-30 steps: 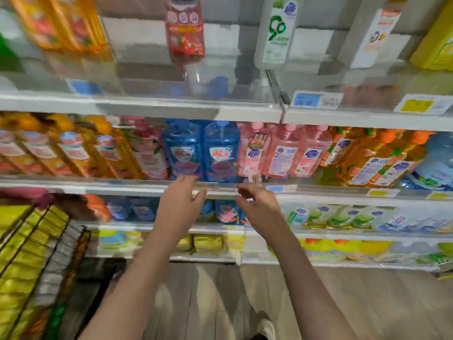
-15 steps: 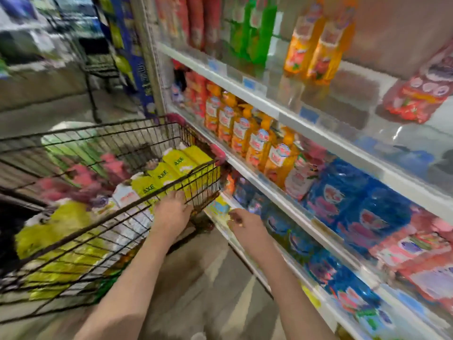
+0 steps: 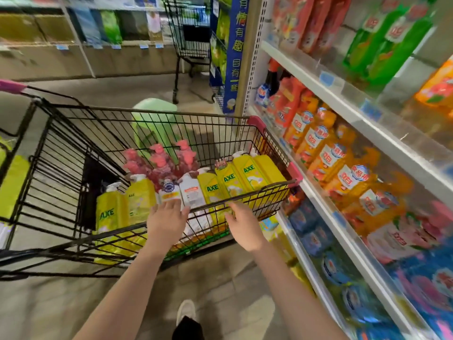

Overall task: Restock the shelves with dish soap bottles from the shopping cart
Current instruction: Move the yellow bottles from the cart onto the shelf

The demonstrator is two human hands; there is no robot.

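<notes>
A black wire shopping cart (image 3: 61, 148) stands left of the shelves (image 3: 348, 104). Inside it are yellow AXE dish soap bottles (image 3: 250, 175), white bottles (image 3: 192, 192) and pink pump bottles (image 3: 159, 163). My left hand (image 3: 166, 219) reaches over the cart's near rim with fingers spread, its fingertips at a white bottle. My right hand (image 3: 242, 227) hovers at the same rim, fingers relaxed, holding nothing. The shelves on the right carry orange bottles (image 3: 326, 155), blue refill pouches (image 3: 338, 268) and pink ones.
A second black cart (image 3: 188, 33) stands further down the aisle. A pale green plastic stool (image 3: 154, 123) sits behind my cart. A blue display stand (image 3: 232, 52) is at the shelf's end. My shoe (image 3: 186, 312) shows on the grey floor.
My view swung left from the shelf front to the cart. Both hands left the shelf edge and moved to the cart's near rim, over the bottles.
</notes>
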